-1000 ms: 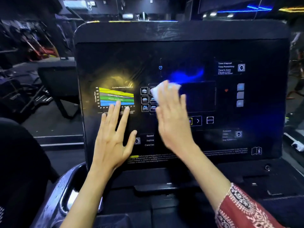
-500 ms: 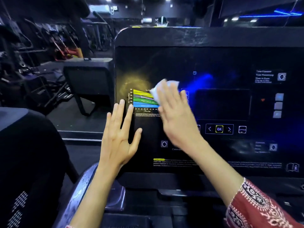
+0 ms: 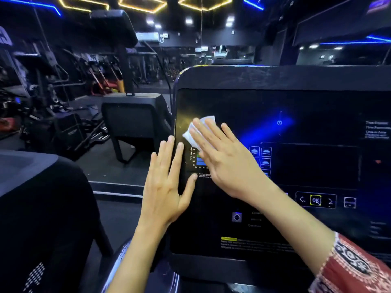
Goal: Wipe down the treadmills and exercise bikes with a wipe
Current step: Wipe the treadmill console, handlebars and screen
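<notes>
Dark gym, another machine standing off to the left. Left hand lay flat on the left edge of the treadmill console, fingers straight and close together, thumb spread out, holding nothing. White wipe sat near the panel's upper-left corner, over the coloured chart. Right hand pressed it flat with straight fingers; wipe showed past the fingertips. Lit OK button lay further right, patterned red sleeve below.
</notes>
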{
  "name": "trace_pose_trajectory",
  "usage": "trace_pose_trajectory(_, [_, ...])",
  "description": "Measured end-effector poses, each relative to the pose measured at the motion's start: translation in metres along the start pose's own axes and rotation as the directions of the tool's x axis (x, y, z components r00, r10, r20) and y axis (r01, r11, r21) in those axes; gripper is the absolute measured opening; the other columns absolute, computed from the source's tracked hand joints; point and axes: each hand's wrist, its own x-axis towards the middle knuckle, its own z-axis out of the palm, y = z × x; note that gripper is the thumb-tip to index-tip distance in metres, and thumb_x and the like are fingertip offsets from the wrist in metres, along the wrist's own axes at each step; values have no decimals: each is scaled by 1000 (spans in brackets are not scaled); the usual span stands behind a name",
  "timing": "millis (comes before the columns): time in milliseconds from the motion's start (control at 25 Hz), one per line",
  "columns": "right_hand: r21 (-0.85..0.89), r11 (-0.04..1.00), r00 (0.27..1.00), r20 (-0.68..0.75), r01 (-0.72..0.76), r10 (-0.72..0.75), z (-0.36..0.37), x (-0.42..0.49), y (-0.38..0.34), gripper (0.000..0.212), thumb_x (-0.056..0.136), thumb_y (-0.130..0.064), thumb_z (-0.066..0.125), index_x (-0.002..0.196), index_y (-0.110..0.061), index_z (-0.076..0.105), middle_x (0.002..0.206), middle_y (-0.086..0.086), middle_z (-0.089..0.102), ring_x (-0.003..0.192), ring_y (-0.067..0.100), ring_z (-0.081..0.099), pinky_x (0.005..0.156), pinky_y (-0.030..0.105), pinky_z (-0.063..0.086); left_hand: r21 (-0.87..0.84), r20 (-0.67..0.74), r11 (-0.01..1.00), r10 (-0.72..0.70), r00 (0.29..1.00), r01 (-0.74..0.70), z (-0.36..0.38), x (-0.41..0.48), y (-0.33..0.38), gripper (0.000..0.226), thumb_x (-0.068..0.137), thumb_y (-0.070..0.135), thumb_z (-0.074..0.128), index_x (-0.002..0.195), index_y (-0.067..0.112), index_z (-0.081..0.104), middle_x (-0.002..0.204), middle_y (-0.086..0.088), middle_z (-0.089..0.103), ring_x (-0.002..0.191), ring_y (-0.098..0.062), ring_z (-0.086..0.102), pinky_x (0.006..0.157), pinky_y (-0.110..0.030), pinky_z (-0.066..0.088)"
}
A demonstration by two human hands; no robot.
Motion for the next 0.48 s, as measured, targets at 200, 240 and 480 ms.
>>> trace_pose_trajectory(200, [-80, 975, 976, -88, -207, 200, -3, 38, 17, 48, 96, -13, 39, 142, -2, 41, 150, 14, 39, 138, 33, 36, 112, 45, 17, 8, -20, 1000, -1, 1000, 2, -2, -12, -8, 62, 94, 34, 45, 145, 4, 28, 154, -11, 27, 145, -25, 20, 120, -36, 11])
trace_pose_trajectory(240, [-61, 977, 976, -94, -203, 197, 1, 50, 10, 48, 96, -14, 36, 141, 0, 43, 149, 16, 40, 136, 35, 38, 111, 45, 18, 4, -24, 1000, -4, 1000, 4, -1, -14, -7, 62, 94, 33, 45, 145, 3, 27, 153, -11, 27, 145, -25, 19, 120, -36, 11])
trace_pose_trajectory(480, [22, 973, 968, 104, 228, -229, 6, -22, -20, 49, 96, -19, 35, 143, -6, 43, 151, 9, 38, 140, 27, 33, 115, 41, 18, -23, 48, 999, -22, 999, 23, -3, -47, -3, 59, 95, 32, 44, 145, 5, 29, 154, -11, 26, 144, -23, 21, 119, -36, 13])
